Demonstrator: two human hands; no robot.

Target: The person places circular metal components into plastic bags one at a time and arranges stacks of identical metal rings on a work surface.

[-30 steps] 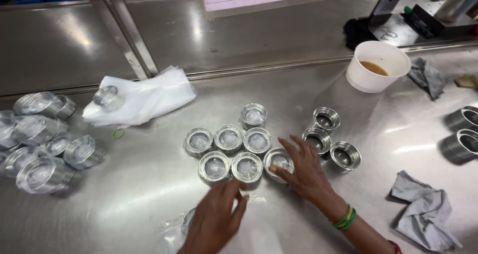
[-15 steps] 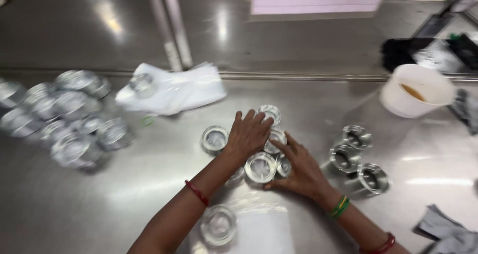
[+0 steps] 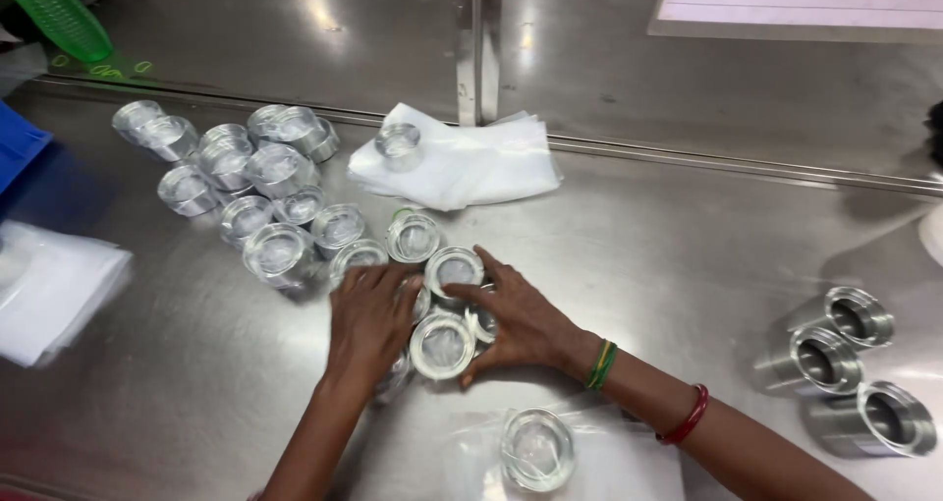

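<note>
Nearest the camera, one bagged metal ring [image 3: 537, 449] lay on a clear plastic bag [image 3: 629, 462] spread flat on the steel table [image 3: 688, 246], just behind the right forearm.

Next, the two hands met at a small cluster of bagged rings [image 3: 444, 309] near the table's middle. Left hand [image 3: 368, 319] lay palm down over the cluster's left side, fingers spread and curled loosely over the tops; it pressed on them but was not shut round any single ring. Right hand [image 3: 521, 319] cupped the cluster from the right, fingers bent against the outer rings, thumb reaching toward the centre; a loose cupping hold, not a fist. Green bangles [image 3: 600, 363] and a red bangle [image 3: 686, 417] sat on the right wrist.

To the right, well apart from the hands, three bare machined metal sleeves [image 3: 845, 359] lay on their sides, open ends toward the camera.

At the left edge, a blurred stack of white plastic bags [image 3: 49, 285] lay on the table.

Farther back on the left, a larger heap of wrapped rings [image 3: 246, 177] reached almost to the cluster. Behind the hands, a pile of folded clear bags [image 3: 462, 162] carried a single wrapped ring [image 3: 398, 144] on top.

Farthest, a green mesh object [image 3: 59, 15] sat at the top left corner and an upright steel post [image 3: 476, 39] rose beyond the table's raised lip.
</note>
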